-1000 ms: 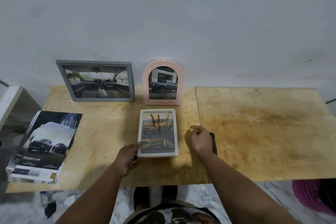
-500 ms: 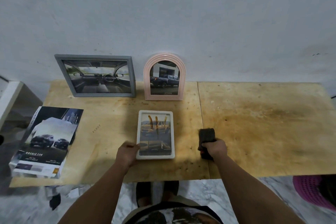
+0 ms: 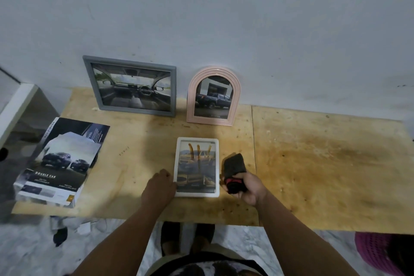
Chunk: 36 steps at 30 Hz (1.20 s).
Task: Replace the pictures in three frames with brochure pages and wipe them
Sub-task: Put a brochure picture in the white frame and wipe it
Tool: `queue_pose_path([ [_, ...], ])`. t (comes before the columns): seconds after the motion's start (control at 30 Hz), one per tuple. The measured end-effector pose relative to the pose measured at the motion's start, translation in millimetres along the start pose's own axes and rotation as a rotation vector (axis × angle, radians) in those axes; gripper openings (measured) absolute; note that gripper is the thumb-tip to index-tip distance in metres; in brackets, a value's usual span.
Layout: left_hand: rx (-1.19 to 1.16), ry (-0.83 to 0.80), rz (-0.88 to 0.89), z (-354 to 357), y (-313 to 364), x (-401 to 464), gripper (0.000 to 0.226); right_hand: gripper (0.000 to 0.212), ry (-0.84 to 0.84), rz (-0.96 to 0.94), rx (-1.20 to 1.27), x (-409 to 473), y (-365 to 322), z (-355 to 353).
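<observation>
A white frame [image 3: 197, 140] lies flat near the table's front edge, showing a page with a yellow car. My left hand [image 3: 160, 187] rests against its lower left edge, holding it in place. My right hand [image 3: 247, 186] is closed around a dark cloth with a red band [image 3: 234, 167], lifted just right of the frame. A grey frame [image 3: 130, 61] with a car-interior picture and a pink arched frame [image 3: 214, 70] with a dark pickup picture lean on the wall behind.
A car brochure [image 3: 58, 163] with loose pages lies at the left end of the wooden table [image 3: 324, 163]. A white shelf [image 3: 15, 110] stands at far left. A pink basket [image 3: 378, 251] sits on the floor at lower right.
My right hand picked the dark cloth up off the table and brought it toward the white frame's right side. My left hand stayed at the frame's lower left edge.
</observation>
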State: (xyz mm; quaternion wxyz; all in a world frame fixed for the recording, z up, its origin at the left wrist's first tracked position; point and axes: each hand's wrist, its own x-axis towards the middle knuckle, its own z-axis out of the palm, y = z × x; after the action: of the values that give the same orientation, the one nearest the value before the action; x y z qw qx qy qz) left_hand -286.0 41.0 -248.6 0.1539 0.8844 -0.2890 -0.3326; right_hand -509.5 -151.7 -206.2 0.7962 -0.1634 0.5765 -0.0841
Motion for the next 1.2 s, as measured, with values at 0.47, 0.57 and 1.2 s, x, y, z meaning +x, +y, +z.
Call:
queue_pose_path([
  [0.47,0.41,-0.182,0.33,12.4,-34.1,32.1,0.139,0.023,0.172,-0.726,-1.26,36.8,-15.0,101.3],
  [0.57,0.389,-0.149,0.343,15.9,-37.4,33.2,0.139,0.029,0.121,-0.881,-1.585,53.2,-21.2,127.8],
  [1.2,0.431,-0.106,0.316,16.2,-34.0,33.4,0.136,0.035,0.001,-0.737,-1.974,50.9,36.9,129.4],
])
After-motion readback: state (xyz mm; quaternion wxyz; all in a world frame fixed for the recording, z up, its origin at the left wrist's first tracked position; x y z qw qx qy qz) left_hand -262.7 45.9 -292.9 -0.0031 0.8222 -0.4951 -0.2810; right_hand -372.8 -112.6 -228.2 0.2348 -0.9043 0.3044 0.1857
